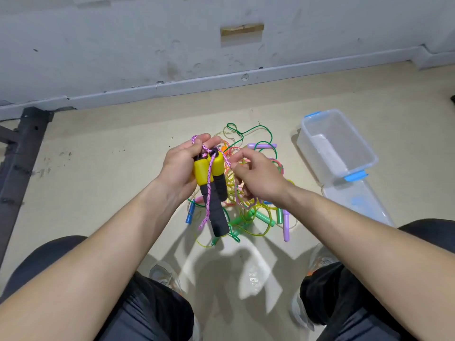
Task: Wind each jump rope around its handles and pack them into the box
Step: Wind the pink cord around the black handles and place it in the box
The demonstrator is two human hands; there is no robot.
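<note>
Head | left hand grips handles | right hand pinches pink rope

Rope pile partly hidden behind R hand & handles.

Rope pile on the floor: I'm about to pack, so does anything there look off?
Yes. The multicoloured jump ropes lie in one tangled heap on the beige floor, cords looped through each other, handles sticking out at all angles. The clear plastic box beside it stands empty.

Yellow-and-black handles in left hand (pink cord dangling)
</note>
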